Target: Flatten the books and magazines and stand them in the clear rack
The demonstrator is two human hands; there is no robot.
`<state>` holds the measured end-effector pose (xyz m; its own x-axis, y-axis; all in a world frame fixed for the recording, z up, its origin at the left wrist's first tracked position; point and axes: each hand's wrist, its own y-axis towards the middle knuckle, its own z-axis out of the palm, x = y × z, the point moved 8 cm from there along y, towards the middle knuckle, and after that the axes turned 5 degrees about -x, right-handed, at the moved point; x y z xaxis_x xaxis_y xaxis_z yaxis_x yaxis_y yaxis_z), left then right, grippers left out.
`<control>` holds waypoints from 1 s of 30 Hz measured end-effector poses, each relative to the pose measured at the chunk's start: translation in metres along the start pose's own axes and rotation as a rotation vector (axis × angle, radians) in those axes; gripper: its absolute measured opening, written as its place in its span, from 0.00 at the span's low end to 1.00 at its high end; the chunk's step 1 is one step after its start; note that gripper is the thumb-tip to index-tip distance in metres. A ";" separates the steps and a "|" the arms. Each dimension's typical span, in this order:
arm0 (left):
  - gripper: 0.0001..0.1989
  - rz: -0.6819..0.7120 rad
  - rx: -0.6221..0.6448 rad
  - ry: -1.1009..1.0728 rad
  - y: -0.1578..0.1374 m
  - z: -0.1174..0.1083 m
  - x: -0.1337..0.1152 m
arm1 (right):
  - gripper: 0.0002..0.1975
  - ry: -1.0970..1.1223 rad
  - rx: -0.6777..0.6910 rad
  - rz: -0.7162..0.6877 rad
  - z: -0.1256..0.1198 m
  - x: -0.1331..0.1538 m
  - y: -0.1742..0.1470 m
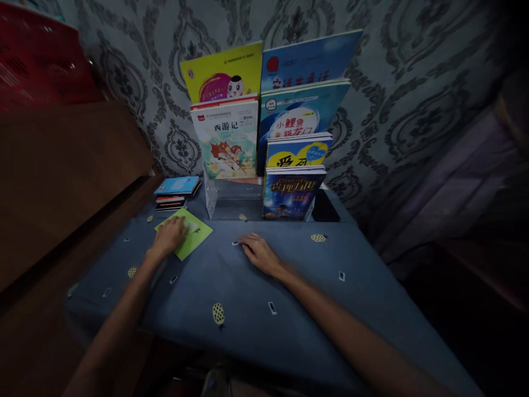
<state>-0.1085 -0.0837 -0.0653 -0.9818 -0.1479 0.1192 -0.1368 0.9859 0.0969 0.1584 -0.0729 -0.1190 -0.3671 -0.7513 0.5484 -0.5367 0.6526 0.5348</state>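
While our left hand [169, 236] lies palm down over the green book [194, 241], its fingers slightly bent on the cover, we cannot tell whether it grips an edge or merely presses. The book lies flat left of the frame's centre, just under that hand and reaching out to its right; it sits askew, one corner toward the bottom of the frame, and we cannot tell which side is longer. Our right hand [261, 255], farther from it, rests near mid-frame on the blue tablecloth [248, 286], its fingers loosely curled and close together, with nothing visible in its grasp. Just beyond the green book, toward the upper left, we see a small stack of books [177, 187]. Farther up, around upper centre, a clear stand [233, 208] bears upright books in two columns, its lower left front showing bare.
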 end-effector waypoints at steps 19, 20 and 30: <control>0.25 -0.055 -0.130 -0.142 -0.004 0.042 0.004 | 0.13 -0.116 0.013 0.109 -0.005 -0.003 0.001; 0.25 -0.027 -0.136 -0.154 -0.008 0.042 -0.003 | 0.13 -0.127 0.019 0.114 -0.005 -0.004 0.001; 0.24 0.193 -0.122 -0.266 -0.033 0.033 -0.078 | 0.16 -0.294 -0.042 0.214 -0.025 -0.036 -0.011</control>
<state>-0.0319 -0.1016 -0.1107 -0.9902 0.0818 -0.1135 0.0557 0.9746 0.2167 0.1965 -0.0503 -0.1289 -0.6737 -0.5896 0.4456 -0.3951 0.7969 0.4571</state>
